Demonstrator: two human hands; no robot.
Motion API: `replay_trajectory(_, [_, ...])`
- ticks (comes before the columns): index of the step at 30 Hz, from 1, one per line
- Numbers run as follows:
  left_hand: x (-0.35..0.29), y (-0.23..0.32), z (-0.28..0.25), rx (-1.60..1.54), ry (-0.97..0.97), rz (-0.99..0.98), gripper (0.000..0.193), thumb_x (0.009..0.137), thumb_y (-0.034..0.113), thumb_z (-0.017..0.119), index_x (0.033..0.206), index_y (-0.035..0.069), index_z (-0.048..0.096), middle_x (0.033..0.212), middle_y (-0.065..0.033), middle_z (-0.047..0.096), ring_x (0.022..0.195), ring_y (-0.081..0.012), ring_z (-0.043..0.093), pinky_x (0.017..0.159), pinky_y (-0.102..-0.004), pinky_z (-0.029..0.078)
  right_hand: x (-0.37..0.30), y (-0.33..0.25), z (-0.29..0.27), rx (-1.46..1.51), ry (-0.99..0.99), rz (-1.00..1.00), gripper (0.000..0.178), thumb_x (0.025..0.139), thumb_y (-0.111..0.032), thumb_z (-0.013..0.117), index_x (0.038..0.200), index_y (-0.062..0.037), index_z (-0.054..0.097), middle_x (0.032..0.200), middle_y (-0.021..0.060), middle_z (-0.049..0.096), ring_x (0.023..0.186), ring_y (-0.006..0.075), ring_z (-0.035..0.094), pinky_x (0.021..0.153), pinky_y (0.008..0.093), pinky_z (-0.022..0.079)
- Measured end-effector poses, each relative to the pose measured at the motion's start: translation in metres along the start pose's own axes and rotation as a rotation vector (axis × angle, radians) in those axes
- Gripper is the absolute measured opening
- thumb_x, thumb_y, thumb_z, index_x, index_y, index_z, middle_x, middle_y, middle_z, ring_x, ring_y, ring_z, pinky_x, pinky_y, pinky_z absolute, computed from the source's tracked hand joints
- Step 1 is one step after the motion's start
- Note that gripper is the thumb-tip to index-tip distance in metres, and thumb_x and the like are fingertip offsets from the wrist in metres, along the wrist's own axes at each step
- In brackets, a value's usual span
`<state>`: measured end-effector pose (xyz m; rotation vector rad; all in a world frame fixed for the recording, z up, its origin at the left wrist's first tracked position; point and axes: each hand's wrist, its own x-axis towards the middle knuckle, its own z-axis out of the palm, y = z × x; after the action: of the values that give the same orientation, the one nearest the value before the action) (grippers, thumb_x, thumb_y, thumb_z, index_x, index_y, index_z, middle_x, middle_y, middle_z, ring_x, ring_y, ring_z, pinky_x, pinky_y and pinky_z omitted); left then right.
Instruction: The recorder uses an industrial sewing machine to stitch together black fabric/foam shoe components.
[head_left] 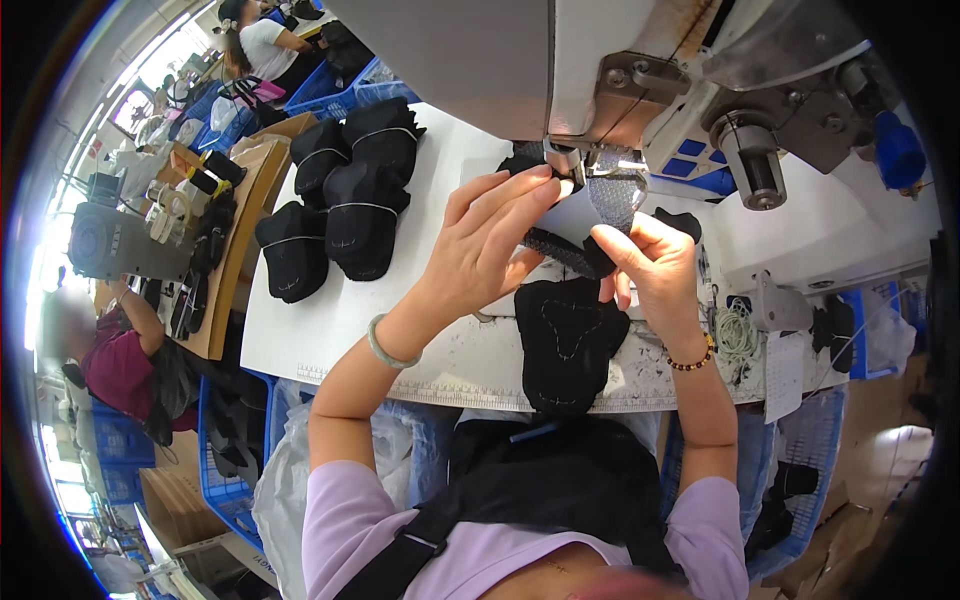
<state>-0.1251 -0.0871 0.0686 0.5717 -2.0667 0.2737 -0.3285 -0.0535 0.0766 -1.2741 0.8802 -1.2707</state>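
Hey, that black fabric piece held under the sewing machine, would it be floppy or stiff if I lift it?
Probably floppy: the black fabric piece bends between the left hand and right hand. Likely light, held by fingertips alone. Its textured weave looks unlikely to slip.

The strip (560, 250) pinched between both hands is a dark, coarse mesh cloth, matt and grainy. Below it, the black piece (568, 340) is soft matt fabric with pale stitching. At ten o'clock, the stacked pieces (350, 200) are the same dull black cloth, edged with light thread. The table (290, 340) is smooth white laminate, scuffed and smudged near its front edge. The machine (520, 60) at twelve o'clock has glossy painted metal, with bare shiny steel around the needle. The left wrist's bangle (385, 350) looks like polished pale stone; the right wrist's bracelet (693, 362) is glossy beads.
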Motion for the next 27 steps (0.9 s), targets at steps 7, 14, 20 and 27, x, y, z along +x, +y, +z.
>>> replay_trajectory(7, [0.006,-0.005,0.0,-0.033,-0.014,0.024,0.065,0.06,0.006,0.072,0.123,0.007,0.055,0.118,-0.0039,0.06,0.108,-0.0195,0.057,0.094,-0.0349,0.037,-0.001,0.001,-0.001,-0.073,0.001,0.006,0.02,0.086,-0.014,0.068,0.073,-0.0015,0.06,0.056,0.001,0.058,0.043,0.0034,0.052,0.036,0.0161,0.035])
replay_trajectory(14, [0.011,0.006,-0.004,0.265,-0.008,0.18,0.035,0.071,0.012,0.066,0.106,0.01,0.066,0.108,0.0009,0.063,0.103,-0.0167,0.058,0.092,-0.0331,0.038,0.0,-0.007,0.0,-0.101,0.009,0.016,0.021,0.086,-0.017,0.068,0.072,-0.0027,0.061,0.056,0.0009,0.058,0.043,0.003,0.051,0.038,0.0165,0.035])
replay_trajectory(20, [0.025,0.012,-0.004,0.151,-0.066,0.22,0.034,0.067,0.003,0.063,0.101,0.0,0.061,0.094,-0.0087,0.06,0.091,-0.0237,0.06,0.079,-0.0333,0.051,-0.001,0.015,-0.016,-0.479,0.273,-0.657,0.013,0.079,-0.002,0.063,0.09,-0.0018,0.058,0.079,0.008,0.061,0.068,0.0173,0.06,0.059,0.0255,0.048])
replay_trajectory(27, [0.033,0.023,-0.009,0.21,-0.077,0.252,0.03,0.069,0.004,0.063,0.098,-0.003,0.061,0.092,-0.0105,0.06,0.086,-0.0229,0.062,0.076,-0.0327,0.051,0.02,-0.002,-0.042,-1.081,-0.083,-1.199,0.033,0.066,0.0,0.069,0.096,-0.008,0.06,0.106,0.0048,0.061,0.089,0.0199,0.059,0.077,0.0336,0.046])
